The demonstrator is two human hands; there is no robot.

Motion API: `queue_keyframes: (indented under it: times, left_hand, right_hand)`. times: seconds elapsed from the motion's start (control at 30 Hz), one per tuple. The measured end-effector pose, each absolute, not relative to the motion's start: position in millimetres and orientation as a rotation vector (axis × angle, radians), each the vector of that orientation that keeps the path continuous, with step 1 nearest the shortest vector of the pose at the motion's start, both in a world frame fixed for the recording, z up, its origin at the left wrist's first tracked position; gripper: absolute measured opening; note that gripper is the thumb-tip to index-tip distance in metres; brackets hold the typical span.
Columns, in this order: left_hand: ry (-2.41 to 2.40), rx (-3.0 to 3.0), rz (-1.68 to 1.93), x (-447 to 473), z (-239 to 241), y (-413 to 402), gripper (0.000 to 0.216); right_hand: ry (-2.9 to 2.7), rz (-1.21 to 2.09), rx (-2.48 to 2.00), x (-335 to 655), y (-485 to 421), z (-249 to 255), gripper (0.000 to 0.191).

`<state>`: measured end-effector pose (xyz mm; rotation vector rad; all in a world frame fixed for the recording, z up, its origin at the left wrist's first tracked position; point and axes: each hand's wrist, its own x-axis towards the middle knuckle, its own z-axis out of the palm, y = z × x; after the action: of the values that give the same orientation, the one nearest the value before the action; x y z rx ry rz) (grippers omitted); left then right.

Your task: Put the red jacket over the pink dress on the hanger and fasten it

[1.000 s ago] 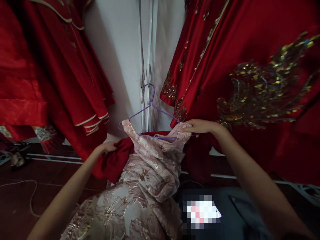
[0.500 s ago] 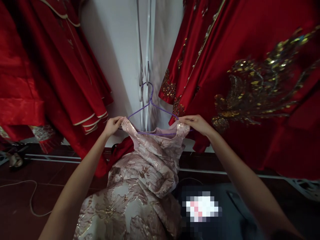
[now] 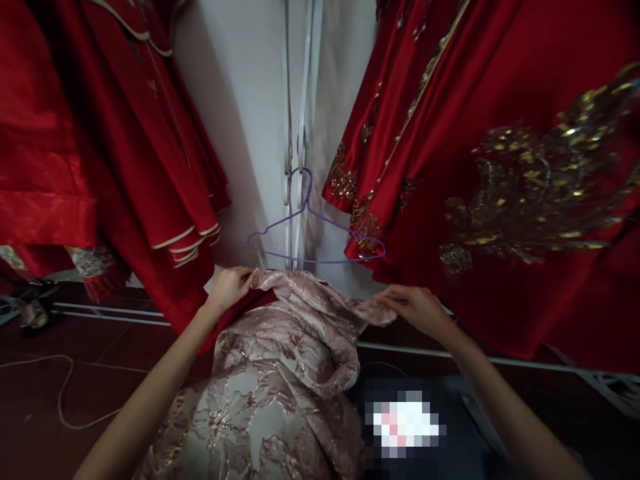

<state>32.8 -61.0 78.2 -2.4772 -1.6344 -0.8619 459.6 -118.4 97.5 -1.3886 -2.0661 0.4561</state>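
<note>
A pale pink brocade dress (image 3: 280, 373) with gold flower patterns hangs down in front of me. My left hand (image 3: 229, 287) is closed on its left shoulder edge and my right hand (image 3: 413, 308) is closed on its right shoulder edge. Just above the dress a bare purple wire hanger (image 3: 316, 230) hangs by its hook from a white cupboard handle (image 3: 295, 160). The dress is off the hanger and below it.
Red satin gowns hang on both sides: one with cream piping at the left (image 3: 115, 153), one with gold embroidery at the right (image 3: 500, 167). A white cupboard door (image 3: 250, 120) stands behind. On the dark red floor a white cable (image 3: 60, 393) lies at the left.
The dress came off the purple hanger: both hands pulled its shoulders down and toward me, and the hanger now hangs empty. My left hand earlier moved up from the red cloth to the shoulder.
</note>
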Motion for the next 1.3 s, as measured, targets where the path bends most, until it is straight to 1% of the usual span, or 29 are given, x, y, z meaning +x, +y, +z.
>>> queue_keyframes:
  times: [0.1, 0.2, 0.33, 0.5, 0.63, 0.73, 0.9, 1.07, 1.17, 1.23, 1.3]
  left_hand:
    - [-1.33, -2.62, -1.018, 77, 103, -59, 0.03]
    - [-1.109, -2.861, -1.054, 120, 109, -51, 0.026]
    - [-1.096, -2.993, -1.084, 148, 95, -46, 0.024]
    - [-1.174, -3.061, -1.242, 142, 86, -50, 0.024]
    - [-1.145, -3.087, -1.311, 135, 88, -54, 0.022]
    - [-1.147, -3.078, -1.308, 135, 90, -54, 0.022]
    - [-1.184, -3.072, -1.315, 143, 91, -57, 0.022]
    - [-1.074, -3.191, -1.485, 170, 90, -67, 0.022]
    - [-1.145, -3.203, -1.569, 180, 87, -70, 0.024]
    - [-1.22, -3.143, -1.652, 172, 82, -67, 0.026]
    - [-1.321, -2.941, -1.794, 151, 75, -58, 0.027]
  right_hand:
    - [-2.17, 0.293, -1.281, 433, -132, 126, 0.025]
    - [-2.083, 0.102, -1.228, 421, -123, 145, 0.023]
    - [-1.826, 0.016, -1.32, 442, -86, 144, 0.026]
    - [-1.526, -0.19, -1.566, 489, -59, 134, 0.027]
    - [-1.504, -0.184, -1.592, 500, -61, 135, 0.028]
    - [-1.516, -0.185, -1.522, 494, -65, 136, 0.031]
    - [-1.557, -0.239, -1.354, 465, -65, 147, 0.029]
    - [-1.618, -0.307, -1.223, 423, -62, 158, 0.028]
    - [-1.641, -0.298, -1.229, 408, -57, 153, 0.028]
    - [-1.658, -0.291, -1.249, 405, -52, 147, 0.027]
    - [-1.656, -0.299, -1.263, 407, -46, 143, 0.027]
